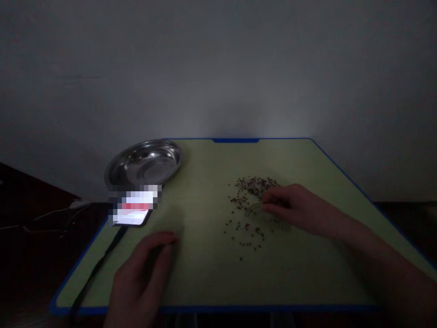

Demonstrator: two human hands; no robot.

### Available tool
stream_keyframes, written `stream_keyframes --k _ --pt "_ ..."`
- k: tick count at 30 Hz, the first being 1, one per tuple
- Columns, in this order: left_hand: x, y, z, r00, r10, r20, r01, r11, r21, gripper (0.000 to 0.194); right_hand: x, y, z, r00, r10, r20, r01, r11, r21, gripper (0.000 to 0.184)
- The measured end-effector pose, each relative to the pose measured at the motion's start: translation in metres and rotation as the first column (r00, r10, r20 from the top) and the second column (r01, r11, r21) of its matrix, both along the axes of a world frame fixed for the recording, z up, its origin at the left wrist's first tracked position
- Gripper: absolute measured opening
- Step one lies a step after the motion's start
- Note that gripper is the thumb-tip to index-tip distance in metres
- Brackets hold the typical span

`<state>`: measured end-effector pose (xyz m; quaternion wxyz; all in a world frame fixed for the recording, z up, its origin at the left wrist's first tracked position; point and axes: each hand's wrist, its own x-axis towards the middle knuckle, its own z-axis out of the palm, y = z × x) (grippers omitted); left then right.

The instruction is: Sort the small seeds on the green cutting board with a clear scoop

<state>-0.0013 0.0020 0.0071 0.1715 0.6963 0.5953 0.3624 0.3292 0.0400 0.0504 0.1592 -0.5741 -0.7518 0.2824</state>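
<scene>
A scatter of several small dark seeds lies on a pale green table top with a blue rim. My right hand rests among the seeds, fingers drawn together over a faint clear plastic piece; what it pinches is too dim to name. My left hand lies flat on the table near the front edge, fingers stretched out, holding nothing.
A shiny steel bowl sits at the table's back left corner. A lit phone lies in front of it, with a dark cable running to the front edge. A grey wall stands behind. White wires lie off the table at left.
</scene>
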Motion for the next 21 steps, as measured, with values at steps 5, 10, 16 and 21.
stream_keyframes --k 5,10,16,21 --pt "0.003 -0.001 0.003 1.000 0.008 -0.003 -0.008 1.000 0.010 0.018 0.008 -0.003 0.005 0.996 0.093 -0.013 -0.094 0.989 -0.114 0.023" --pt "0.003 -0.002 0.004 1.000 0.026 -0.015 -0.026 1.000 -0.016 0.021 0.010 -0.004 0.007 0.991 0.131 -0.020 -0.133 0.976 -0.174 0.023" --pt "0.001 -0.001 0.001 0.999 0.035 -0.001 -0.035 0.999 -0.038 0.022 0.014 -0.003 0.006 0.981 0.192 -0.010 -0.190 0.961 -0.200 0.019" --pt "0.003 -0.001 0.002 1.000 0.022 0.004 -0.022 0.999 -0.038 0.022 0.017 -0.003 0.005 0.981 0.192 -0.033 -0.195 0.951 -0.239 0.018"
